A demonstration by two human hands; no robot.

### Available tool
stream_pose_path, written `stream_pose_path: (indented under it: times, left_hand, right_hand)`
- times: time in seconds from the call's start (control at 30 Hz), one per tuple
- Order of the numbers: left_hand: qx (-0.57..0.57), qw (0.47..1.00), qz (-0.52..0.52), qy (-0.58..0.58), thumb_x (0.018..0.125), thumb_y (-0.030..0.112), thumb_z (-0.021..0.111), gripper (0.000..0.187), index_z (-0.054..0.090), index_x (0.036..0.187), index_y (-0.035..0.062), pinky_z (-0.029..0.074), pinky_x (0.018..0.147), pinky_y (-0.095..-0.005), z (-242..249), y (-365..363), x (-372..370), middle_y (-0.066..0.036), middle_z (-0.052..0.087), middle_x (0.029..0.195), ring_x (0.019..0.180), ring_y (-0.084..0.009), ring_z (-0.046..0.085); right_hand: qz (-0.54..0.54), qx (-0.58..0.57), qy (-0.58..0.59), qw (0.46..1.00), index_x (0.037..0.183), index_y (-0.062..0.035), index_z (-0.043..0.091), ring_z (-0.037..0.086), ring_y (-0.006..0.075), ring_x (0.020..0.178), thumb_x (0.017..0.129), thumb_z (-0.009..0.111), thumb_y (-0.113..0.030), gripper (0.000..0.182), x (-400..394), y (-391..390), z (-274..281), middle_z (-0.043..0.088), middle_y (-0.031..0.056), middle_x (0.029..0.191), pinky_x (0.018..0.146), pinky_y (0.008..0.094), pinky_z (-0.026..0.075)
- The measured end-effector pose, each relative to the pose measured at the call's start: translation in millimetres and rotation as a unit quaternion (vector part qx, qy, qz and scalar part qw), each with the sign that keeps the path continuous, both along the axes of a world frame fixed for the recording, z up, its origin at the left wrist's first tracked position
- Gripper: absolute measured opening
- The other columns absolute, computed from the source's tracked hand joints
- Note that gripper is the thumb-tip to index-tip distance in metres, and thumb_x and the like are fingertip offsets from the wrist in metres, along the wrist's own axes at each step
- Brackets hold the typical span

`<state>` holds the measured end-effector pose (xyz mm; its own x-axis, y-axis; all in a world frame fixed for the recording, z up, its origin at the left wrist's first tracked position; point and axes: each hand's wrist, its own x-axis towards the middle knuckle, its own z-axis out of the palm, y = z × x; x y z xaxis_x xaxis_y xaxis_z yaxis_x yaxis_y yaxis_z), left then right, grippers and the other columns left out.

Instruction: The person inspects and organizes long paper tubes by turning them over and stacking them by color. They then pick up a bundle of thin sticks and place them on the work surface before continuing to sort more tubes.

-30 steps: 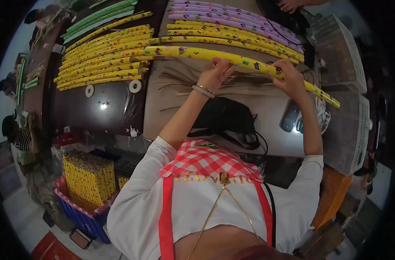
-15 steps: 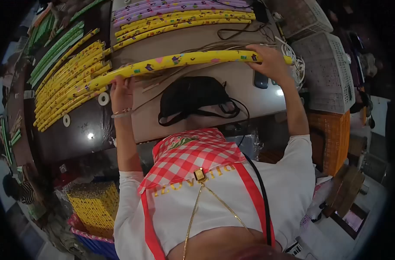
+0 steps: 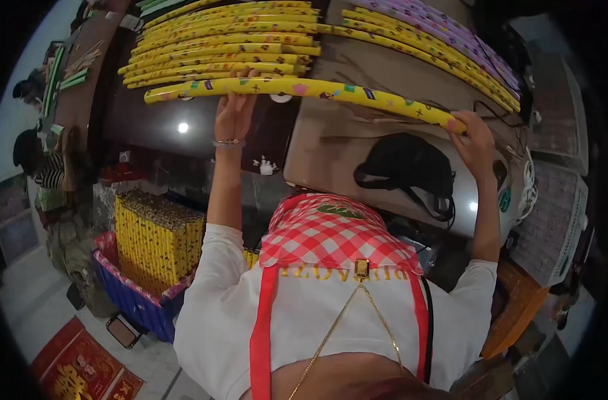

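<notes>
Both my hands hold one long yellow wrapping paper roll [image 3: 357, 94] with a colourful print. It lies crosswise in front of me and looks slightly bowed through the lens. My left hand [image 3: 236, 112] is closed around it left of its middle, some fingers hidden behind it. My right hand [image 3: 476, 141] grips its right end. Just beyond the roll, several similar yellow rolls [image 3: 224, 48] lie side by side on the dark table [image 3: 150, 120]. A black cloth item with straps [image 3: 410, 163] rests on the lighter table [image 3: 324, 157], below the roll's right half.
More yellow rolls [image 3: 424, 57] and purple rolls [image 3: 444, 30] lie at the back right. A blue bin [image 3: 144, 313] packed with upright yellow rolls stands on the floor at left. White crates [image 3: 550, 227] and an orange basket [image 3: 517, 310] are at right. Another person [image 3: 47, 160] sits far left.
My view has turned left. The held roll has moved left, and its left end now shows in front of the row of yellow rolls. Both hands keep their hold.
</notes>
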<state>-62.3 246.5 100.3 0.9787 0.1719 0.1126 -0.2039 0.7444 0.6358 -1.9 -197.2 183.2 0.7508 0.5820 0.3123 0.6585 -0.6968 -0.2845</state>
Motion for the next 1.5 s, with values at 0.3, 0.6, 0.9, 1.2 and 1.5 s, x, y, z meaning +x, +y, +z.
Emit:
stream_pose_path:
  times: [0.3,0.6,0.9,1.2,1.5]
  left_hand:
    - [0.016,0.997,-0.079,0.008,0.085,0.006,0.047,0.050,0.026,0.130,0.0022,0.036,0.092,-0.0361,-23.4,109.8,14.9,-0.008,0.046,0.112,0.104,-0.0187,0.046]
    - [0.021,0.988,0.047,0.146,0.082,0.018,0.059,0.045,0.040,0.119,0.0025,0.041,0.088,-0.0327,-53.0,142.6,31.2,-0.007,0.049,0.110,0.101,-0.0167,0.049]
    - [0.016,0.956,0.281,0.081,0.084,0.016,0.055,0.032,0.044,0.112,0.0035,0.041,0.091,-0.0350,5.7,129.8,-3.2,-0.005,0.050,0.107,0.101,-0.0183,0.050]
    - [0.325,0.832,0.435,0.114,0.074,0.009,0.067,0.066,0.028,0.127,0.0030,0.031,0.095,-0.0285,-0.6,44.5,-21.9,-0.008,0.036,0.122,0.110,-0.0175,0.040]
    - [0.070,0.933,0.144,0.324,0.090,0.019,0.045,0.032,0.044,0.114,-0.0004,0.047,0.080,-0.0298,-94.0,88.5,-58.6,-0.008,0.054,0.097,0.093,-0.0200,0.055]
  right_hand:
    - [-0.092,-0.026,-0.192,0.977,0.097,-0.0137,0.053,0.053,0.0226,0.085,0.065,0.069,-0.003,0.037,1.0,103.6,-42.9,0.050,0.0043,0.095,0.072,0.0346,0.043]
    - [-0.095,-0.128,-0.087,0.983,0.108,-0.0148,0.051,0.047,0.0223,0.099,0.071,0.068,-0.015,0.041,25.3,152.2,-64.5,0.048,0.0052,0.101,0.085,0.0371,0.037]
    - [0.031,0.296,0.444,0.845,0.119,-0.0055,0.039,0.045,0.0206,0.102,0.083,0.058,-0.024,0.045,13.1,313.8,-85.0,0.043,0.0083,0.111,0.086,0.0317,0.037]
    - [0.234,0.556,0.627,0.493,0.121,-0.0029,0.025,0.058,0.0190,0.073,0.084,0.050,-0.013,0.046,29.3,480.7,10.7,0.049,0.0099,0.088,0.065,0.0333,0.051]
    - [0.140,0.194,0.270,0.933,0.121,-0.0068,0.044,0.058,0.0187,0.077,0.073,0.063,-0.024,0.054,144.3,582.5,-49.9,0.056,0.0130,0.093,0.072,0.0322,0.047]
